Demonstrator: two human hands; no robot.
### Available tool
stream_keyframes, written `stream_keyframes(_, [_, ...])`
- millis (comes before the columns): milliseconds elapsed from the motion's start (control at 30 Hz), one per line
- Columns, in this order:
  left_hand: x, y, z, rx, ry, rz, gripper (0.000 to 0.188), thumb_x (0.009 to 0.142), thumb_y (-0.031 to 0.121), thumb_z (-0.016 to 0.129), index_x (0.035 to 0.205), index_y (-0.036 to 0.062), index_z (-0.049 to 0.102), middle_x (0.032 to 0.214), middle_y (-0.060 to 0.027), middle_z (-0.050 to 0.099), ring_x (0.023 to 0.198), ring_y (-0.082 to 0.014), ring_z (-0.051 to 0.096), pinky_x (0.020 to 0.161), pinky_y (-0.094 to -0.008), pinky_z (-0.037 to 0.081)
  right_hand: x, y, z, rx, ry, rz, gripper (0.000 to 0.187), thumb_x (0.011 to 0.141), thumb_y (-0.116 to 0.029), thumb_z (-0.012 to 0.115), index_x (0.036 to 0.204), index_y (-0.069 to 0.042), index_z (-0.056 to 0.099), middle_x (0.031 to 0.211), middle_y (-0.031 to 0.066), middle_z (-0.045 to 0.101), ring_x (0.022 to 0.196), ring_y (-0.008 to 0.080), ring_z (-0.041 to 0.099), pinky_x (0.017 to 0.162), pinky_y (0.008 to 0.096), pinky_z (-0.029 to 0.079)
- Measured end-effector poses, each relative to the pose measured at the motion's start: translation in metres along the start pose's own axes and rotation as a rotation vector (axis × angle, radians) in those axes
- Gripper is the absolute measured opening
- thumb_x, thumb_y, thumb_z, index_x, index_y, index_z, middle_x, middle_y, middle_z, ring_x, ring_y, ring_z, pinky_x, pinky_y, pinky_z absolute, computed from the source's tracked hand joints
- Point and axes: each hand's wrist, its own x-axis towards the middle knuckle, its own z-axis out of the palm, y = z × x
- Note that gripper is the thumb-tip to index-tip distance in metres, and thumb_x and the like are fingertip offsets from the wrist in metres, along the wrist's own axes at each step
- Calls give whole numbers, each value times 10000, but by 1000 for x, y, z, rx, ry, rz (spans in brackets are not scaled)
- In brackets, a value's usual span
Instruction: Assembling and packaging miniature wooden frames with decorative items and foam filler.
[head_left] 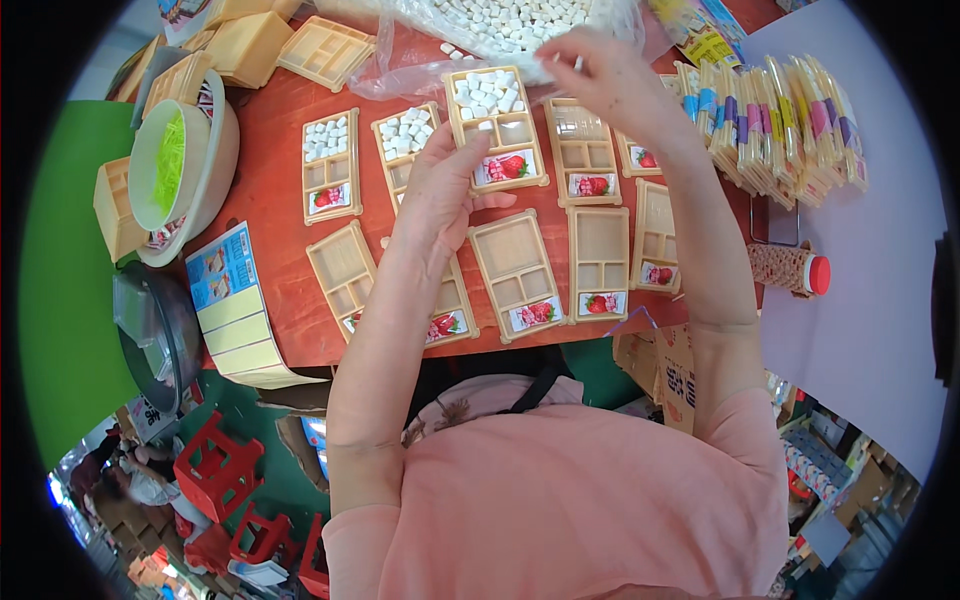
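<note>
My left hand (435, 190) is closed around the side of a beige compartment tray (515, 131), thumb on top, raised over the table. White mini marshmallows (488, 93) fill its large compartment, and a strawberry-printed packet (503, 167) lies in the lower one. My right hand (590, 70) hovers beside the open clear bag of marshmallows (515, 22), its fingers bent inward. A small white bit shows at its fingers, but what they hold is unclear. Two similar trays to the left, one with its rim (355, 165) fully visible, also contain marshmallows.
More trays (515, 245) with strawberry packets stand in rows on the red table (275, 290). Bowls, one with green shreds (169, 165), sit at the left. Wrapped packs (790, 120) pile up at the right, near a red-lidded jar (800, 272). Red stools (218, 465) stand below left.
</note>
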Motion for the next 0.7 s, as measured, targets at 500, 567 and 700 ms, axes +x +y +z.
stream_keyframes(500, [-5, -13, -1, 35, -52, -40, 316, 1008, 183, 584, 1312, 111, 538, 1185, -51, 639, 1015, -147, 657, 623, -320, 628, -33, -49, 25, -47, -182, -151, 146, 902, -146, 658, 999, -38, 674, 984, 106, 628, 865, 317, 659, 736, 414, 534])
stream_keyframes(567, [-7, -13, -2, 41, -61, -46, 323, 1008, 182, 583, 1317, 105, 533, 1192, -54, 636, 1033, -148, 653, 628, -320, 630, -34, -53, 24, -100, -206, -194, 143, 896, -135, 657, 998, -38, 678, 982, 104, 624, 866, 314, 661, 736, 412, 535])
stream_keyframes(700, [-11, -12, -6, 40, -117, -59, 332, 1024, 195, 551, 1334, 81, 519, 1222, -58, 621, 1075, -155, 641, 640, -324, 634, -36, -59, 22, -208, -253, -284, 160, 858, -82, 643, 1010, -39, 671, 986, 102, 606, 888, 303, 665, 741, 409, 535])
